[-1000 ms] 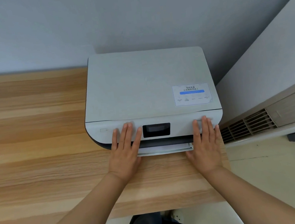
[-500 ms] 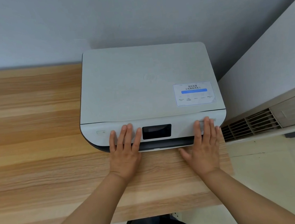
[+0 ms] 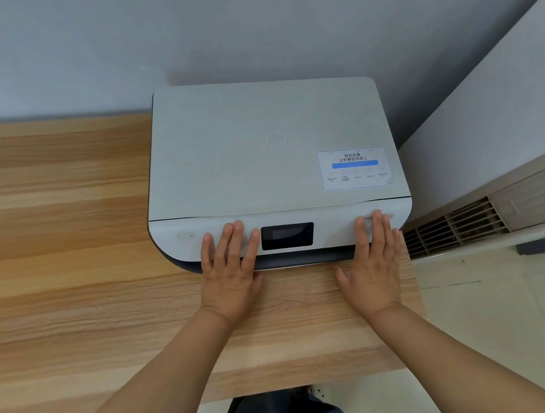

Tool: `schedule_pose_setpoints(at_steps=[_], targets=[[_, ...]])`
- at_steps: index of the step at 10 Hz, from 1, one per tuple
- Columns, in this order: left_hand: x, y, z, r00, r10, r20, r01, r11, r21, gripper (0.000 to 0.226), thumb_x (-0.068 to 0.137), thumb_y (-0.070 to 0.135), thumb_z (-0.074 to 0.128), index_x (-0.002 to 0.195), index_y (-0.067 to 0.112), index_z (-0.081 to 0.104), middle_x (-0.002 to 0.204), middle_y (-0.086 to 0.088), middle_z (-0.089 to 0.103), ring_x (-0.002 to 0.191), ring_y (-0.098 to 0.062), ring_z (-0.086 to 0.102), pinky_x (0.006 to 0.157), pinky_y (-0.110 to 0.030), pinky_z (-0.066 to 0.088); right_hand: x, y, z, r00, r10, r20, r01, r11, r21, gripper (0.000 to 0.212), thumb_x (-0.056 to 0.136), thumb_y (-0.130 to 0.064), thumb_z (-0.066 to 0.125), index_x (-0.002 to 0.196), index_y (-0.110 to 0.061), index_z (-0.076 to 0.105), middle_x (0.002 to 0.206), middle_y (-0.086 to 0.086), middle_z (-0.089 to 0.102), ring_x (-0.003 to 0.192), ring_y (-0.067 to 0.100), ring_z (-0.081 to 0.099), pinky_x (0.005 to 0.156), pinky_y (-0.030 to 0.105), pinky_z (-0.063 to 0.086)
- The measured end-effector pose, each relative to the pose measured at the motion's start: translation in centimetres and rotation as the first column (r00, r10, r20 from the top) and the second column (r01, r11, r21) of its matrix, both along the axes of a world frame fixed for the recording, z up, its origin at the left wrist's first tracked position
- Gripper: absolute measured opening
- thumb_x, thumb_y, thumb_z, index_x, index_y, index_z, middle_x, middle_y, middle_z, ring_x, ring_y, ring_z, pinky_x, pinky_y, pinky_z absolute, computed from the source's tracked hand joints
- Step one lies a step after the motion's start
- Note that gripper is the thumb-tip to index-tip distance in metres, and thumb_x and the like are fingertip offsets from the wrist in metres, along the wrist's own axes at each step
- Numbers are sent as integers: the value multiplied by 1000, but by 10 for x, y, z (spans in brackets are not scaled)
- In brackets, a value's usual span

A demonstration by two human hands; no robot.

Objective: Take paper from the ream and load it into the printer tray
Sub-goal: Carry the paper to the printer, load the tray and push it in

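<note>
A white printer point(image 3: 257, 146) with a flat lid sits on the wooden desk point(image 3: 59, 267), pushed against the wall. Its front panel has a dark screen point(image 3: 287, 236) in the middle. My left hand point(image 3: 229, 270) lies flat, fingers spread, on the front panel left of the screen. My right hand point(image 3: 373, 259) lies flat on the panel's right end. Both palms press against the printer's lower front, where the tray point(image 3: 305, 258) sits flush as a dark strip. No ream or loose paper is in view.
A label with a blue bar point(image 3: 355, 167) is stuck on the lid's right corner. A beige vent unit point(image 3: 472, 219) stands on the floor to the right of the desk. The desk's front edge runs just under my forearms.
A second ago the white tray edge stuck out below the front panel. It has slid in and is now flush. My hands stayed flat on the front.
</note>
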State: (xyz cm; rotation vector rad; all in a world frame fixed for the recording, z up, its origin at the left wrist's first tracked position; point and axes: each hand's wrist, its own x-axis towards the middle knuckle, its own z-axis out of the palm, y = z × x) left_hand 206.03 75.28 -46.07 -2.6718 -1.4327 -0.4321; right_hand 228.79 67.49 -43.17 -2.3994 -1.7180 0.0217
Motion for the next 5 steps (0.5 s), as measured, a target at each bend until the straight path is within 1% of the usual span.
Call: schedule_pose_setpoints(at_steps=[1, 2, 3, 4, 5], targets=[[0, -6, 16, 1000, 13, -22, -16, 993, -116, 96, 70, 48, 62, 147, 18, 13, 150, -13, 16, 144, -20, -12, 115, -48, -4, -5, -1, 8, 998, -37, -44, 37, 999, -7, 93, 64, -14, 72, 141, -7, 20, 151, 23, 12, 139, 35, 5, 116, 49, 4], [-1, -12, 38, 999, 36, 37, -28, 978, -208, 80, 76, 56, 48, 142, 16, 28, 152, -12, 24, 143, -23, 5, 115, -47, 3, -13, 0, 22, 980, -99, -174, 105, 994, 24, 80, 70, -10, 70, 139, -7, 28, 151, 21, 19, 138, 34, 13, 115, 50, 9], [-2, -19, 59, 980, 86, 178, -35, 962, -271, 68, 80, 52, 47, 135, 14, 41, 147, -12, 37, 138, -22, 22, 115, -43, 15, -21, 1, 39, 946, -119, -301, 136, 990, 35, 69, 77, -9, 64, 138, -9, 32, 151, 17, 20, 136, 36, 19, 113, 52, 18], [-6, -31, 78, 946, 201, 254, -112, 939, -324, 62, 81, 51, 43, 129, 12, 49, 138, -9, 48, 130, -26, 38, 107, -40, 29, -28, 1, 52, 933, -38, -357, 62, 996, 58, 65, 78, -8, 62, 137, -9, 34, 150, 15, 25, 135, 34, 23, 114, 48, 18], [-12, -49, 95, 907, 310, 284, -200, 913, -356, 61, 81, 52, 39, 125, 11, 54, 131, -7, 55, 125, -25, 44, 104, -38, 33, -33, -2, 67, 921, 51, -385, -28, 997, 66, 60, 80, -8, 60, 136, -8, 37, 147, 13, 33, 133, 31, 28, 112, 42, 19]])
